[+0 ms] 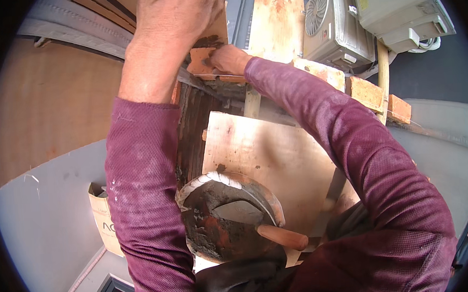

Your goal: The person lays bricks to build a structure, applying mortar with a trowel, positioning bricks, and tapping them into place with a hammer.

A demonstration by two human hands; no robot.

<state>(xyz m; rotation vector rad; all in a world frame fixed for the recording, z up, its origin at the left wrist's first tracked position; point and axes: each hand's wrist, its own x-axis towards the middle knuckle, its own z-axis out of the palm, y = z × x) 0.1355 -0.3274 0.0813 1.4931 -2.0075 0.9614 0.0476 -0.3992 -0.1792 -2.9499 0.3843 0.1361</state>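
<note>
My left hand [180,18] is raised at the top of the view, palm turned away; its fingers are hidden by the hand and the picture's edge. Just to its right, my right hand [230,59] has its fingers curled on the end of an orange brick [200,61] atop a low brick wall. Dark mortar smears the brick, and a thin string runs along its near side. Below my arms stands a round bucket [278,210] of grey mortar, with white wrapping on part of its rim. A trowel [282,236] rests in it, wooden handle toward me.
A plywood sheet [261,149] lies beyond the bucket, and another board [276,23] stands farther back. Several loose bricks [366,92] line the right side near a wooden pole [383,72]. Air-conditioner units [339,24] stand far right. A paper bag [105,221] sits at left.
</note>
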